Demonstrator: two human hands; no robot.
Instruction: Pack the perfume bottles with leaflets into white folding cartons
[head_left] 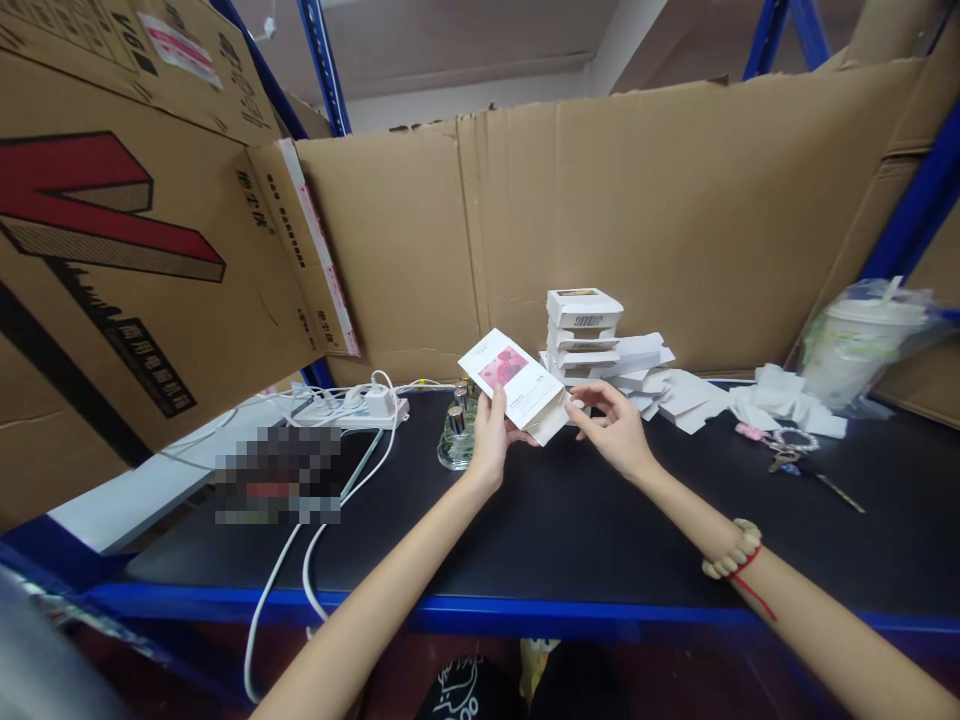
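Observation:
A white cardboard box (514, 375) printed with pink flowers is tilted above the black table. My left hand (490, 440) is closed around its near side, thumb on the printed face. The box's lower right end is open, with its flaps out. At that end, the thumb and fingertips of my right hand (616, 432) are pinched on a flap. Glass bottles with silver caps (455, 440) stand just left of my left hand, partly hidden. Behind the box rises a stack of small white boxes (585, 312), with flattened white cartons (679, 398) beside it.
On the left lie a power strip (367, 405), white cables and a blurred tablet-like device (352, 465). To the right are folded white papers (787, 400), keys on a beaded ring (791, 440) and a bagged drink cup (855, 345). Cardboard walls (675, 220) enclose the back.

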